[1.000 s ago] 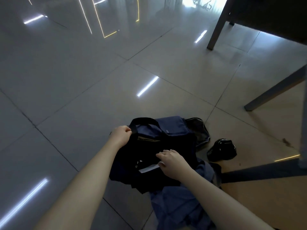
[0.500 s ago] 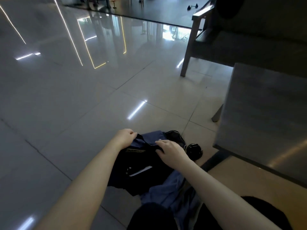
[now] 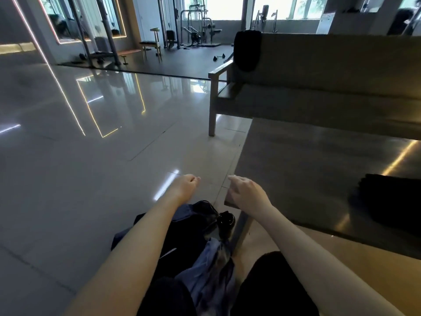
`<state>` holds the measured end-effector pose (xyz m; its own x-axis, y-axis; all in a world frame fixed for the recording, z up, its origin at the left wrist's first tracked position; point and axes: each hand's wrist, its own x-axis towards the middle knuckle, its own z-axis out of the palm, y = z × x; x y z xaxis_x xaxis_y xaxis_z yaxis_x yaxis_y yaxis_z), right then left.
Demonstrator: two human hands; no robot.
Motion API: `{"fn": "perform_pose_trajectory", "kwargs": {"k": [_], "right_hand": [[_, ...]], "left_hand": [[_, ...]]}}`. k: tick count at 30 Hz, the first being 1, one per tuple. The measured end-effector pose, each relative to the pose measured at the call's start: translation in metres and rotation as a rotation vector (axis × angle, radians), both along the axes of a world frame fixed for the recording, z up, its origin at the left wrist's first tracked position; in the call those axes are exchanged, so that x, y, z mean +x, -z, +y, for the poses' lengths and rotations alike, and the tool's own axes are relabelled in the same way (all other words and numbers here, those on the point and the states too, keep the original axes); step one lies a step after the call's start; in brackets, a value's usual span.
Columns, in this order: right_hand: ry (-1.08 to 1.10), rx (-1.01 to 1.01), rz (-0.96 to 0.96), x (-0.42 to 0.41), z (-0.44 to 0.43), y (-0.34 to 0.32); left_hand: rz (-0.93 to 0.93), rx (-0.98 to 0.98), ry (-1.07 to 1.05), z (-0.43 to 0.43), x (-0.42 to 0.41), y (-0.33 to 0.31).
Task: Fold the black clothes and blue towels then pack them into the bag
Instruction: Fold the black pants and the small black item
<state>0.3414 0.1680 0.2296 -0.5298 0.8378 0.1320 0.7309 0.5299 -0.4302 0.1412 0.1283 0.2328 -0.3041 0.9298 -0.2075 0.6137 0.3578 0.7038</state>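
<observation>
Floor [image 3: 91, 179] lies open and glossy ahead and to the left, while the table [image 3: 307, 179] closes off the right, its near corner just under the right hand [image 3: 246, 193] and a wooden sofa [image 3: 319, 87] beyond its far edge. Both hands hover above the floor holding nothing, the left hand [image 3: 185, 187] with fingers loosely curled and the right with fingers relaxed. Beneath the forearms the dark bag [image 3: 196, 226] sits on the floor beside the table leg with a blue towel [image 3: 209, 267] bunched against its near side, folded black clothes [image 3: 389, 204] lie on the table well to the right, and a white tag [image 3: 168, 252] on the bag is too small to read.
</observation>
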Motion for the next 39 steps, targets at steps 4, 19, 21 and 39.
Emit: {"fn": "perform_pose_trajectory", "kwargs": {"k": [4, 19, 21, 39], "right_hand": [[0.103, -0.006, 0.013, 0.050, 0.015, -0.009], [0.536, 0.031, 0.071, 0.234, 0.048, 0.008], [0.617, 0.045, 0.124, 0.259, 0.051, 0.010], [1.341, -0.343, 0.487, 0.385, 0.057, 0.036]], "left_hand": [[0.067, 0.008, 0.071, 0.018, 0.050, -0.018], [0.042, -0.022, 0.380, 0.092, 0.219, 0.004], [0.043, -0.010, 0.448, 0.108, 0.250, 0.005], [0.353, 0.174, 0.906, 0.231, 0.483, 0.014]]}}
